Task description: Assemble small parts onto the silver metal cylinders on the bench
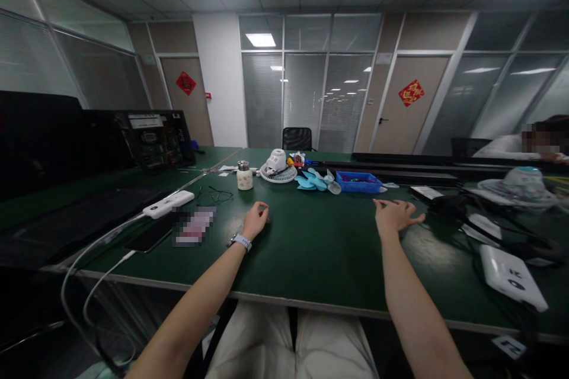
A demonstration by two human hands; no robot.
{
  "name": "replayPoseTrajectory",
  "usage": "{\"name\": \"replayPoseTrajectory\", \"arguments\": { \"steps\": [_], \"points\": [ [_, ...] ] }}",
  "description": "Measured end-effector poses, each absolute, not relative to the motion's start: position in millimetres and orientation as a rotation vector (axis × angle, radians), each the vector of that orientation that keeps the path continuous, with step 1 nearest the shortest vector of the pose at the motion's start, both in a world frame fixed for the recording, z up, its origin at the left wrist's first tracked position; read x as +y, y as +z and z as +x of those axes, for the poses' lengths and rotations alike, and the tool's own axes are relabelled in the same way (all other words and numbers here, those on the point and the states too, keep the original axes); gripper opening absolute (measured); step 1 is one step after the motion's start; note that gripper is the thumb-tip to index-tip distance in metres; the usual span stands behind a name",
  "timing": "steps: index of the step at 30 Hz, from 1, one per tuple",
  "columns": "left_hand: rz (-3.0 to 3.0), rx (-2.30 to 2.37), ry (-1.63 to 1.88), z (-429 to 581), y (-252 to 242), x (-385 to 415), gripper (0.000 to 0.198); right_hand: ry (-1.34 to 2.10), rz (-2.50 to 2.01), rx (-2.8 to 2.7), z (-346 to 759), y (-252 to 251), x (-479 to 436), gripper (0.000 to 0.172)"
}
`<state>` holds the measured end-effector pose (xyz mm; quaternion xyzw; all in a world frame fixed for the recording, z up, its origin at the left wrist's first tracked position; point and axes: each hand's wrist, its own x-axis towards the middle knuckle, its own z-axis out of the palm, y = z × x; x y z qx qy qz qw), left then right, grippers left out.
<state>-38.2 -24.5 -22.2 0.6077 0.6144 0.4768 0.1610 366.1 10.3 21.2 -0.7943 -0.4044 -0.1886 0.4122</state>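
My left hand (256,220), with a watch (240,241) on its wrist, is at the green table (311,237). Its fingers curve loosely and a gap shows between thumb and fingers; nothing is visible in it. My right hand (397,216) is over the table farther right, fingers spread, holding nothing. Beyond my left hand stands a cream bottle (245,179) with a metal top. Between and beyond the hands lie a white fan part with a round grille (278,173), light blue fan blades (313,180) and a blue tray (359,187) of small items.
On the left are a phone (151,233), a white power strip (169,204), eyeglasses (217,193) and an opened computer case (155,139). On the right lie a white power bank (513,277), dark straps (511,231) and another fan part (518,188). A person (511,145) sits at far right.
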Motion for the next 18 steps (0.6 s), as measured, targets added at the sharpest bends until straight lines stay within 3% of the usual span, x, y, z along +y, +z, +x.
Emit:
{"name": "replayPoseTrajectory", "arguments": {
  "steps": [7, 18],
  "points": [
    [1.735, 1.755, 1.359, -39, -21, -27, 0.019, -0.283, -2.184, -0.987, 386, 10, 22, 0.024],
    [1.746, 1.733, 1.39, -40, -24, -26, 0.021, -0.314, -2.199, -0.94, 390, 7, 21, 0.028]
  ]
}}
